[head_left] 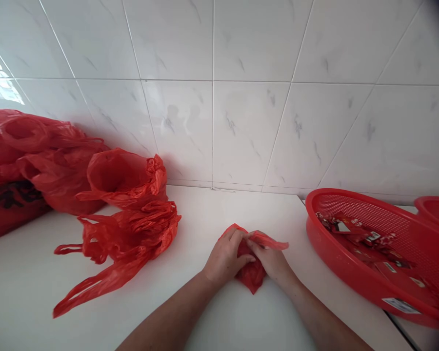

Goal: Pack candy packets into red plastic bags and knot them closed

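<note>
Both hands work on a small red plastic bag (253, 280) on the white tabletop, near the middle of the view. My left hand (227, 256) is closed on its left side, thumb bent inward across it. From the right, my right hand (272, 263) grips the same bag near its top, and a loose red flap sticks out over that hand. The bag comes to a point toward me. What is inside it, if anything, is hidden by the hands and the plastic.
On the left lie crumpled red plastic bags (131, 234), with bulging red bags (54, 165) behind. A red mesh basket (336, 263) holding several red packets (366, 243) stands at the right, beside another red basket (437, 209). A tiled wall (249, 122) rises behind the table.
</note>
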`<state>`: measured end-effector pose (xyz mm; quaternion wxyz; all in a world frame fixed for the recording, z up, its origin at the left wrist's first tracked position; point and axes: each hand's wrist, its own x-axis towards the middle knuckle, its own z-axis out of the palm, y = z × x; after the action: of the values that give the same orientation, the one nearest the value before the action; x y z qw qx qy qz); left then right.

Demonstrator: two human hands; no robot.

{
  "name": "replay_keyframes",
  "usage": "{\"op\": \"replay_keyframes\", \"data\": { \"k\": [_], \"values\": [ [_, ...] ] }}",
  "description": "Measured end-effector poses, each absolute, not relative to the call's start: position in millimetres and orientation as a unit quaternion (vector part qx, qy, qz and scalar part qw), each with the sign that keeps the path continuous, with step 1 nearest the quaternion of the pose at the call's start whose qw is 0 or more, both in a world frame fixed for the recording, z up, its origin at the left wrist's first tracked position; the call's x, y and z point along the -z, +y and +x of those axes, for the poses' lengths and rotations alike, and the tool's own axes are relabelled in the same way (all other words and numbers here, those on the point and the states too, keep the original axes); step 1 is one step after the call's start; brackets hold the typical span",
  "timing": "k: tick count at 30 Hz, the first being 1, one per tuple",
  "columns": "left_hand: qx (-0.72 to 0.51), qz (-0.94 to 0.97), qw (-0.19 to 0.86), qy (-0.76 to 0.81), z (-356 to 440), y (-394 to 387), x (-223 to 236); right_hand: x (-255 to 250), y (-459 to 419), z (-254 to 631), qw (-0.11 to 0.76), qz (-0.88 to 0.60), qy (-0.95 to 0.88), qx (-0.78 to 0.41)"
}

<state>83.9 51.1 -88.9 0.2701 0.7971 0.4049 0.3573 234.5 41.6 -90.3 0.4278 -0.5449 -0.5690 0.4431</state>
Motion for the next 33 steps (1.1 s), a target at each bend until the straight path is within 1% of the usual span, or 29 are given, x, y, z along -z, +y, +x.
{"op": "replay_keyframes", "data": {
  "k": [4,7,10,13,16,20,24,28,30,33],
  "values": [
    [-0.342,0.794,0.274,0.421,81,56,93,94,43,235,0.459,-0.496,-0.582,-0.452],
    [-0.362,0.775,0.291,0.428,80,56,95,98,42,237,0.469,-0.475,-0.567,-0.483],
    [-0.399,0.726,0.343,0.442,81,56,97,98,41,241,0.461,-0.438,-0.526,-0.565],
    [-0.44,0.661,0.413,0.446,82,57,101,94,41,244,0.48,-0.375,-0.465,-0.643],
    [-0.464,0.637,0.455,0.415,83,59,101,90,42,243,0.494,-0.356,-0.419,-0.674],
    [-0.468,0.655,0.471,0.36,81,59,98,93,43,241,0.488,-0.371,-0.367,-0.7],
    [-0.456,0.65,0.507,0.336,79,60,96,96,41,240,0.488,-0.365,-0.375,-0.699],
    [-0.44,0.638,0.528,0.346,80,60,95,92,38,238,0.481,-0.382,-0.434,-0.659],
    [-0.427,0.644,0.513,0.373,82,59,94,90,37,237,0.475,-0.388,-0.46,-0.641],
    [-0.409,0.685,0.453,0.399,82,56,90,86,35,236,0.465,-0.405,-0.498,-0.61]
  ]
}}
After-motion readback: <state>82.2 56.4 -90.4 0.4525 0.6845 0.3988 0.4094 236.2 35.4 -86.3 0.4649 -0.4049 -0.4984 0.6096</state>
